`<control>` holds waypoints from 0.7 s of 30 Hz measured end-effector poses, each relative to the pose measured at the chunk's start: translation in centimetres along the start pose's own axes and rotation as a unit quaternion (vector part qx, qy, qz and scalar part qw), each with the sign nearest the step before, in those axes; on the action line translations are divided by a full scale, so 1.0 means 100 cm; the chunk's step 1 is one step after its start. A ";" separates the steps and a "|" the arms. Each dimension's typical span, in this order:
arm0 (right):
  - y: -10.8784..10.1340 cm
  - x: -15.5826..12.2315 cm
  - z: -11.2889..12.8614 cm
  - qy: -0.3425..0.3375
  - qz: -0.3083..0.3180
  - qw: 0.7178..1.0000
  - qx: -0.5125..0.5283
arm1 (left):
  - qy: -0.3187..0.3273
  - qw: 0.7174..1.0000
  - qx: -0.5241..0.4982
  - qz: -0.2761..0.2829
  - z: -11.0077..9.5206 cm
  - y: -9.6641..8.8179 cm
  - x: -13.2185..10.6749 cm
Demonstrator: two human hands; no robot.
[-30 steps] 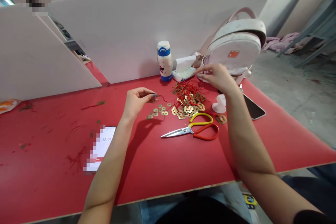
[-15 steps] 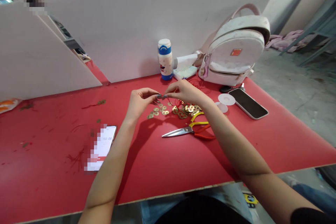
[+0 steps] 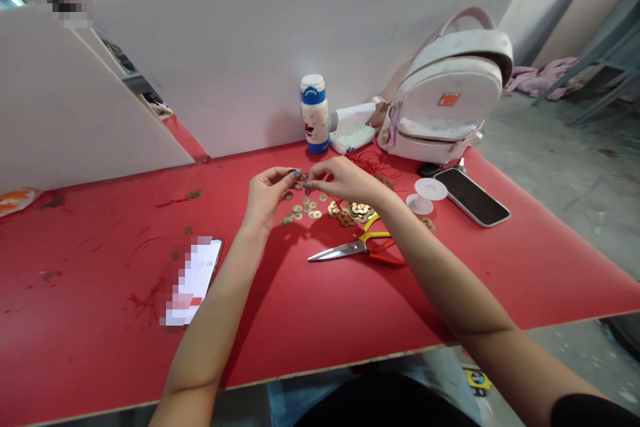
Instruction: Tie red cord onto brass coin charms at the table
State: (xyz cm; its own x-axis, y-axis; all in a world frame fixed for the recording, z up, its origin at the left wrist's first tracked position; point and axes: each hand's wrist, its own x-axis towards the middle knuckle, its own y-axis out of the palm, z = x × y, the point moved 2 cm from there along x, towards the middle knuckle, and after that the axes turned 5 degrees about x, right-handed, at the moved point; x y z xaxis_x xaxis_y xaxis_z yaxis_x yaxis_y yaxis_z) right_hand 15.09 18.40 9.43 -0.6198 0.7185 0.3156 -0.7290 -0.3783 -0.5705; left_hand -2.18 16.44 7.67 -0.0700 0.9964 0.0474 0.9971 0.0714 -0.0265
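My left hand (image 3: 270,195) pinches thumb against fingers above the table. Close on its right, my right hand (image 3: 343,180) is also closed in a pinch, fingertips almost meeting the left ones. What sits between the fingertips is too small to make out. Below the hands lie loose brass coins (image 3: 299,209) with holes in them. A heap of brass coins (image 3: 357,212) with red cord among them is partly under my right wrist. Scissors (image 3: 345,251) with yellow and red handles lie in front, blades to the left. Tangled red cord (image 3: 370,163) lies behind my right hand.
A lit phone (image 3: 193,283) lies by my left forearm. On the right are a white spool (image 3: 425,195) and a dark-screened phone (image 3: 473,197). A bottle (image 3: 315,117), a tissue pack (image 3: 353,138) and a white backpack (image 3: 445,103) stand along the white partition (image 3: 240,53).
My fingertips have shifted slightly left and their grip has changed. My right hand has dropped a little, and its forearm moved left, uncovering more of the spool.
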 end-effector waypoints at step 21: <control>-0.076 -0.034 -0.024 0.104 -0.065 0.984 0.129 | 0.210 0.947 0.226 -0.090 -0.029 -0.040 0.004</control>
State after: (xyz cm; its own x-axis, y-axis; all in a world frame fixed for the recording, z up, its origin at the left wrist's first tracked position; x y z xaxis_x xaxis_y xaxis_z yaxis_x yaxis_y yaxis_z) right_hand 23.44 20.25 10.85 -0.4628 0.8646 0.1957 -0.8645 -0.3913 -0.3155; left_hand -6.13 16.41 10.71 -0.1243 0.8669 0.4827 0.8486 0.3450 -0.4010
